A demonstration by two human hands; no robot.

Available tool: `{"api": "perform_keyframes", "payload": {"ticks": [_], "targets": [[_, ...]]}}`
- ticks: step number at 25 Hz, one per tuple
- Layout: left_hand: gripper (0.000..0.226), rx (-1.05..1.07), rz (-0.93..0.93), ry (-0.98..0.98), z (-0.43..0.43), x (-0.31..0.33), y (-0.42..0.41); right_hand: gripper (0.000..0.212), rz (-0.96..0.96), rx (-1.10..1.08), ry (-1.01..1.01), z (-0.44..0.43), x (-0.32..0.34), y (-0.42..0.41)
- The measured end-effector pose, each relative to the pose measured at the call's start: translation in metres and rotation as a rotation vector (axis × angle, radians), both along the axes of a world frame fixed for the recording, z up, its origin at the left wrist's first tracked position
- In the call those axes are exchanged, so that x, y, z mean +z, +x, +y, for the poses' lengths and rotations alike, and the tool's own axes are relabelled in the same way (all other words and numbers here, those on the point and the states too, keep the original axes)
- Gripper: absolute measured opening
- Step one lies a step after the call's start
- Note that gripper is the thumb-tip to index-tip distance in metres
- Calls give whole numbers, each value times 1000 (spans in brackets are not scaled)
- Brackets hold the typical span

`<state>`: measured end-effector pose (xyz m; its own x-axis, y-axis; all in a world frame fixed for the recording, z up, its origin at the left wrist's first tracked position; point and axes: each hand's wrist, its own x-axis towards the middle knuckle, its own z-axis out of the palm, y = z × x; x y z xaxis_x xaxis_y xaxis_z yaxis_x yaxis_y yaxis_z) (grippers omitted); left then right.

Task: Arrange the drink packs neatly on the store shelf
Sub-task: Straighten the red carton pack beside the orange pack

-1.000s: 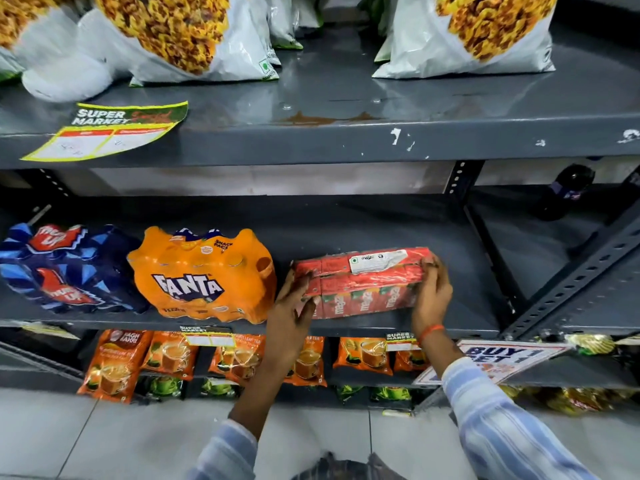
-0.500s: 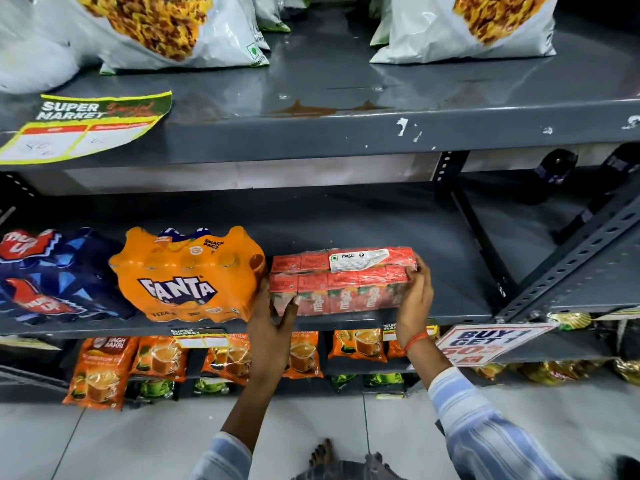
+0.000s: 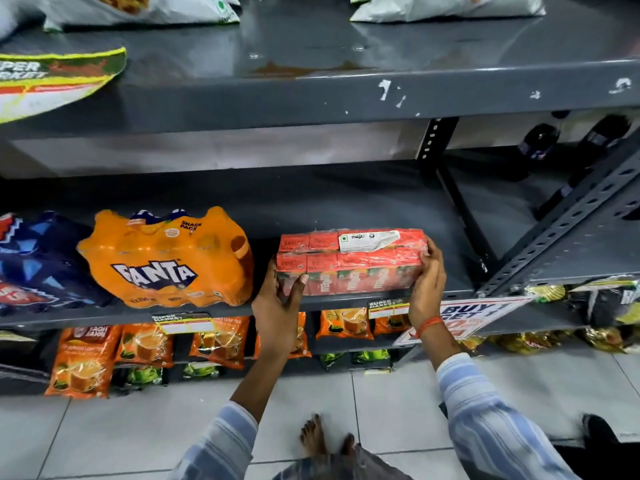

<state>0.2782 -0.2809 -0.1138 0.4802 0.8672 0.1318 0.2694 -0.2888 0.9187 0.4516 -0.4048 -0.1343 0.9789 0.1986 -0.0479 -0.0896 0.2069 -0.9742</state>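
The orange shrink-wrapped pack (image 3: 166, 259) reads "FANTA" in white letters with "SNACK PACK" near its top, and the blue pack (image 3: 38, 261) to its left shows only part of a red and white logo. The red pack of juice cartons (image 3: 349, 263) carries a white sticker printed "maaza" with a green square mark, and the same name runs down the carton fronts. It is a low block of small red cartons in two rows under clear film, sitting on the middle shelf (image 3: 346, 202) near its front edge, just right of the orange pack with a small gap between them. The left hand (image 3: 278, 306) grips its left end, thumb on the front; the right hand (image 3: 427, 282) clasps its right end. Shelf tags (image 3: 181, 322) read "SUPER MARKET", and a sign (image 3: 478, 315) reads "BUY 1 GET 1". Compared with half a second ago, the pack sits about level and both hands have kept the same grip.
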Motion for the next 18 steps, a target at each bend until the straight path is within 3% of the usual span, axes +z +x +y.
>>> {"api": "perform_keyframes", "payload": {"ticks": [18], "targets": [[50, 26, 45, 79, -20, -8, 18, 31, 42, -56, -50, -18, 13, 8]]}}
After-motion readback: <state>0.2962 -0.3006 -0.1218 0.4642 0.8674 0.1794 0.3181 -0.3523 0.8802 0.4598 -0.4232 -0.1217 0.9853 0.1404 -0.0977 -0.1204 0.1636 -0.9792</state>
